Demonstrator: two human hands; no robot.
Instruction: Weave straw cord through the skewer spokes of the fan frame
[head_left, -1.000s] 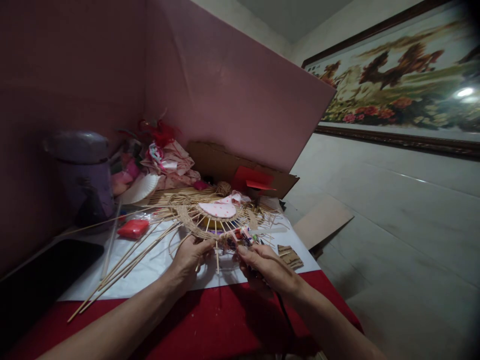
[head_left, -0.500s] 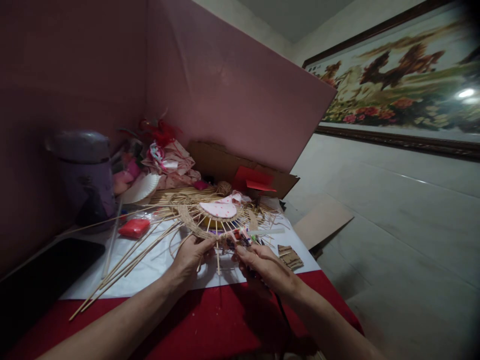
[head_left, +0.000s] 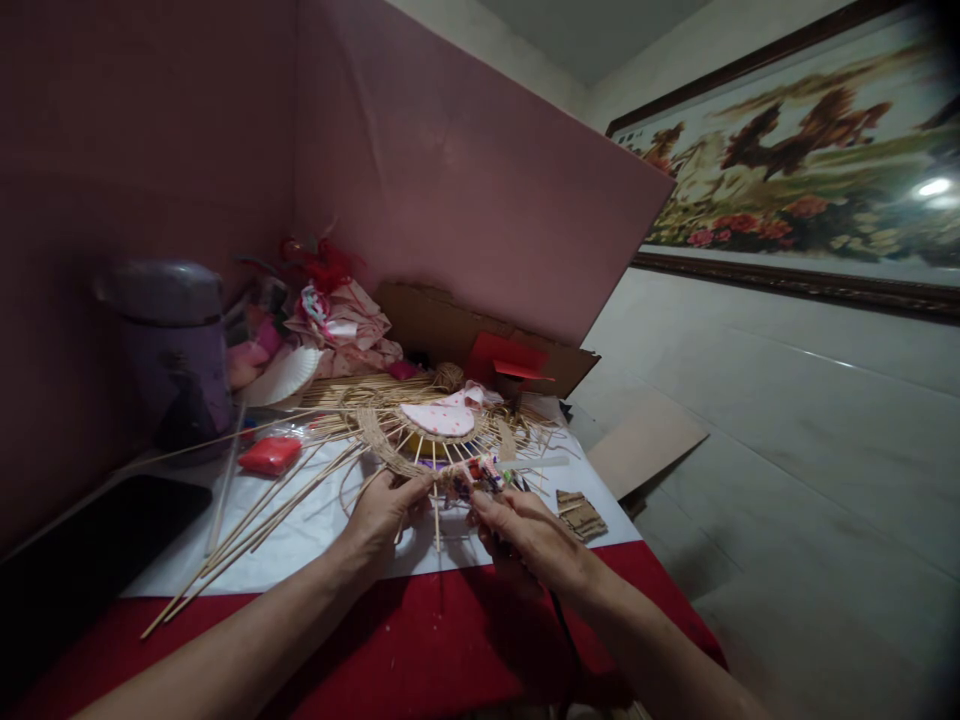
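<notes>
A half-round woven piece [head_left: 375, 445] of thin sticks and twine lies in front of me, its sticks fanning out from a pink dotted cloth half-circle [head_left: 439, 420]. My left hand [head_left: 386, 515] is closed, thumb and fingers pinching the piece's near twine rim. In my right hand [head_left: 517, 525] is a colourfully patterned glue gun [head_left: 480, 472], fingers wrapped round its grip. A translucent glue stick [head_left: 536, 462] juts from its back, and a dark cord hangs below. The gun's tip is close to the rim beside my left thumb; whether they touch is hidden.
Loose sticks [head_left: 247, 530] cross the white sheet [head_left: 315, 560] at left, near a red packet [head_left: 270, 456] and a dark flat phone-like object [head_left: 127, 530]. A purple container [head_left: 176, 360] stands behind. Cardboard scraps [head_left: 581, 515] lie at right; a ball of twine [head_left: 448, 376] sits behind.
Almost nothing differs. Both hands keep their hold at the rim, and the view has shifted very slightly.
</notes>
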